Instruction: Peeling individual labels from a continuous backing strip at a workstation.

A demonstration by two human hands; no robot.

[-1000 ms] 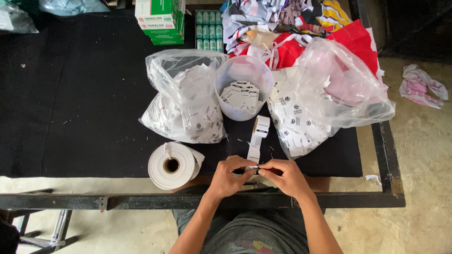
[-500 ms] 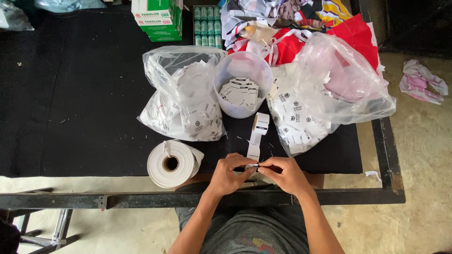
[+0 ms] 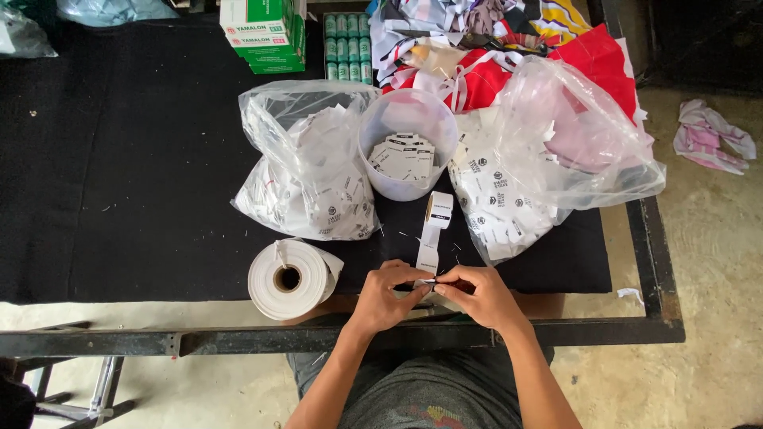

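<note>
Both hands, left hand (image 3: 387,295) and right hand (image 3: 479,295), fingers pinched on white label strip (image 3: 427,256) below clear plastic tub (image 3: 407,151); tub part-filled with cut labels, the strip's small roll mostly unused.

Tub (image 3: 407,143) between two bags (image 3: 306,171)

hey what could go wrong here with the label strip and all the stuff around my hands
The label strip pinched between the left hand and right hand could tear or twist. The white roll sits near the table edge and might get knocked off. A tug could tip the plastic cup of tags.
</note>
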